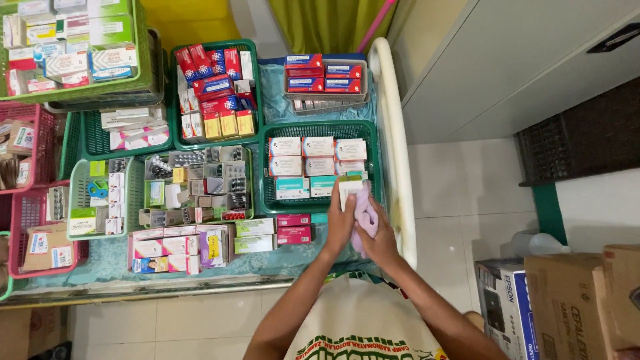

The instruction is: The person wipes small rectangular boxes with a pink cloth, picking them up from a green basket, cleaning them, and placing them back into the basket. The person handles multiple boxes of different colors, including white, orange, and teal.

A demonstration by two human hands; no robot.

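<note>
A: Far left of frame?
B: Red baskets (27, 220) and green trays (93, 143) packed with small cartons.
A: Centre?
B: Green basket (320, 130) of white and teal boxes; magenta boxes (294, 229) just below it.
A: Hands, lower centre?
B: Left hand (340, 223) closed on a white box (348, 189) at the basket's lower right edge. Right hand (381, 239) wrapped around a pale pink cloth (365, 212), touching the box.
A: Far right?
B: Cardboard cartons (567, 303) on the tiled floor.
</note>
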